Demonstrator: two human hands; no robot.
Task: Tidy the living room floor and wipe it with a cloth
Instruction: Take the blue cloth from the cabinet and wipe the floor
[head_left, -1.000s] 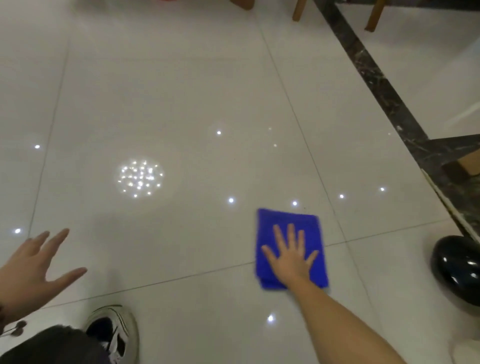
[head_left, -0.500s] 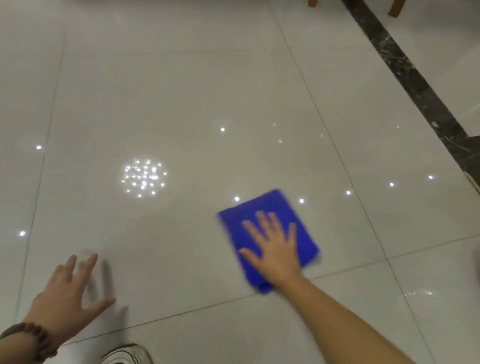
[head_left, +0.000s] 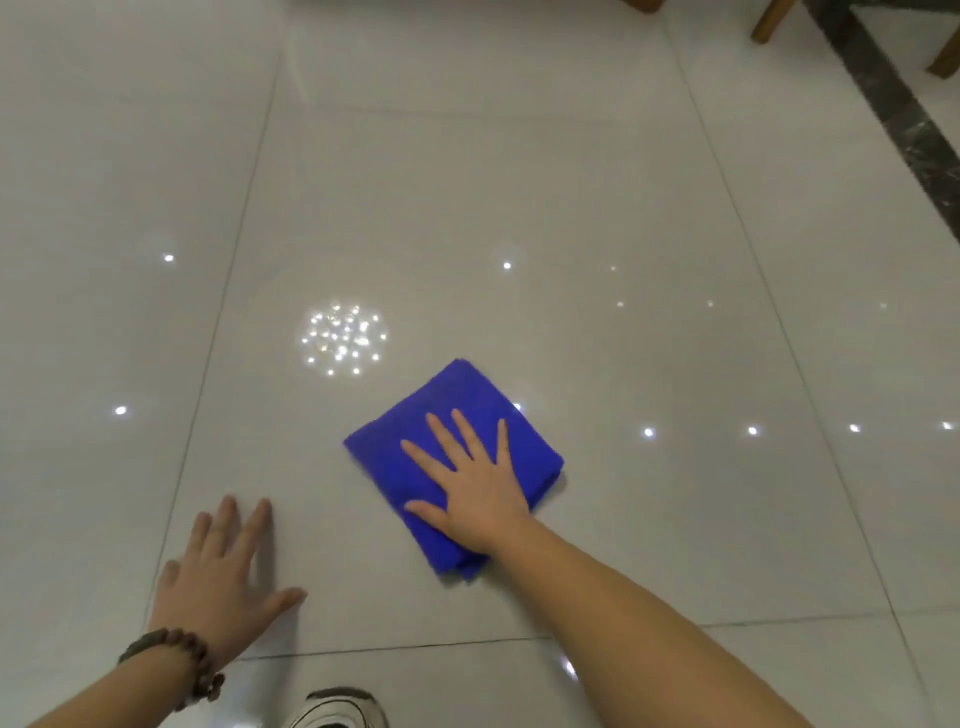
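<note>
Wiping glossy pale-grey tiled floor (head_left: 519, 182) | folded square blue microfibre cloth (head_left: 415, 441) lies directly under right hand (head_left: 475, 488), corner pointing away-left | right hand flat, fingers spread, pressing cloth, nothing clasped | left hand (head_left: 223, 577) flat on tile beside, well left of cloth, bracing

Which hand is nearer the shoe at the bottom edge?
Left. The left hand lies flat on the floor just up and left of the shoe; the right hand is farther up, pressing the cloth.
</note>
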